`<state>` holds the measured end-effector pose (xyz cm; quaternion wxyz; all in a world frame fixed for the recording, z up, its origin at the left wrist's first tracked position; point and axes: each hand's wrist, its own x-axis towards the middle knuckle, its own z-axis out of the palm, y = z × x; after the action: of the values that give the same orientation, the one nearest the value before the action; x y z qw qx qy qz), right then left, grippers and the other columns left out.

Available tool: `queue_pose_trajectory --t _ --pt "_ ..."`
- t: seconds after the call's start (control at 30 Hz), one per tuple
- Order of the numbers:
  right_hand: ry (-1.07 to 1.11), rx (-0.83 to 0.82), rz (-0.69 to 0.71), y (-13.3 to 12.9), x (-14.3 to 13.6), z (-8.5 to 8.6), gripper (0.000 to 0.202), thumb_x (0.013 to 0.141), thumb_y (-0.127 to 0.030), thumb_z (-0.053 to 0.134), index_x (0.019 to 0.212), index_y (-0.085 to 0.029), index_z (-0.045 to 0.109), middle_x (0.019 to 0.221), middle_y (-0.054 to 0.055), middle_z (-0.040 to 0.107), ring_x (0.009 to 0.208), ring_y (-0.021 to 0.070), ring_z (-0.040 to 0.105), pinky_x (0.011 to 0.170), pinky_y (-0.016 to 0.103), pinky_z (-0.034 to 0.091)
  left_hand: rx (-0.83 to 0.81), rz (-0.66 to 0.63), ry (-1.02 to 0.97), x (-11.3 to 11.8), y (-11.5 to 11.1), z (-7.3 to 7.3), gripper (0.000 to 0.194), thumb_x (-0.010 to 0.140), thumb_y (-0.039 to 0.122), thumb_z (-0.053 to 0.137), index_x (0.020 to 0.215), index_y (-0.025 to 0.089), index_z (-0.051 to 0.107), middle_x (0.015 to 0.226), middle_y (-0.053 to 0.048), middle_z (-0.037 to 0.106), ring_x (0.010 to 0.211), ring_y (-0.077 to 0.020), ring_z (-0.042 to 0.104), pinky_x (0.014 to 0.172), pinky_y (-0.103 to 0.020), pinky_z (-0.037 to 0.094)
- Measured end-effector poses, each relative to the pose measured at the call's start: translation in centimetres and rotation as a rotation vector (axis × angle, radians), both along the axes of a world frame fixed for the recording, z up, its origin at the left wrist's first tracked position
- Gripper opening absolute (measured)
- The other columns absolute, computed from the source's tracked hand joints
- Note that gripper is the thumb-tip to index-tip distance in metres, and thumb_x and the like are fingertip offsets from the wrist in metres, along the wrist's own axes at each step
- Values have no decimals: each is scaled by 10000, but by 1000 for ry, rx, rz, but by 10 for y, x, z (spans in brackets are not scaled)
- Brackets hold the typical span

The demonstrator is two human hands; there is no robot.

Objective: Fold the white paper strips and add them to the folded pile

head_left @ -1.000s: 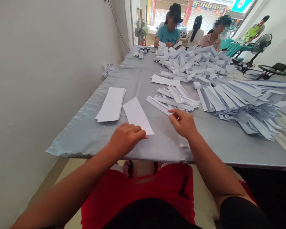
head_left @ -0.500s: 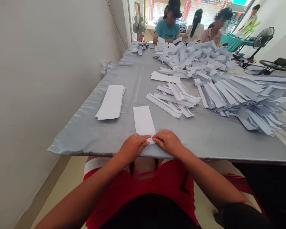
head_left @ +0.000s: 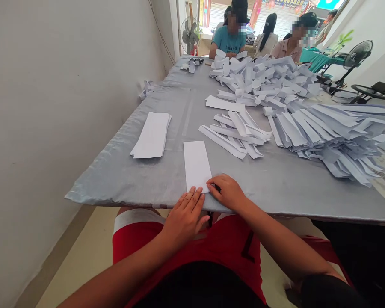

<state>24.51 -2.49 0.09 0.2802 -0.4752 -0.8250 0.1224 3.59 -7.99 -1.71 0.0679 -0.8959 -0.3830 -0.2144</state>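
Sheet flat on the grey table, near end close to the table's front edge; left hand flat and gripping nothing, fingers stretched out, fingertips on that near end, right hand with fingers curled, tips at the near right corner, can't tell if pinching it or just pressing. Stack sits left of the sheet and a bit farther back, folded strips crisscrossed to its right, also farther back. Bigger bundle right of the strips, loose heap beyond, co-workers at the far end.
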Motion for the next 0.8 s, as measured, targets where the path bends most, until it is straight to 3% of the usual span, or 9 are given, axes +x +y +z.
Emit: queue_pose_trajectory --t 0.23,0.8 --pt "0 43 -11 0 -1 -2 122 956 -207 574 942 -220 694 903 63 719 874 210 635 814 349 508 -15 5 26 1 1 -6 519 1000 425 465 1384 93 574 1477 -190 545 1420 -317 467 1139 -454 422" --pt "-12 51 -8 0 -2 -5 169 987 -219 548 1003 -216 716 938 75 701 906 218 622 842 371 515 -63 49 48 5 -8 4 457 994 362 472 1383 152 587 1519 -165 503 1411 -333 477 1132 -491 407"
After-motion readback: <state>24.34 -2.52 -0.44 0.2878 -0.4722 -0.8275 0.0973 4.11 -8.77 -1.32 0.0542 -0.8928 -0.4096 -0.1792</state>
